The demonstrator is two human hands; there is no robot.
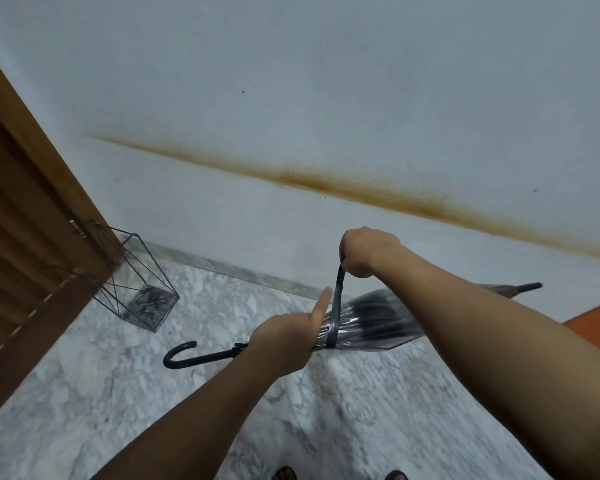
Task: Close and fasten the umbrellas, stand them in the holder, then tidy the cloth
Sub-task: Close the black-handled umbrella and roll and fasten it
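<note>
A closed clear umbrella (374, 323) with dark ribs lies level in the air before me, its black hooked handle (180, 355) to the left and its tip (530, 286) to the right. My left hand (284, 337) grips the folded canopy near the handle end, index finger pointing up. My right hand (367, 251) pinches the dark fastening strap (338, 292) and pulls it upward from the canopy. The wire umbrella holder (135, 282) stands on the floor at the left, by the wall, with nothing in it.
A brown wooden louvred door (25, 244) fills the left edge. An orange patch (599, 323) shows at the right, behind my right arm. The floor is grey marble (101, 393); the white wall carries a rusty stain. My sandalled feet show at the bottom edge.
</note>
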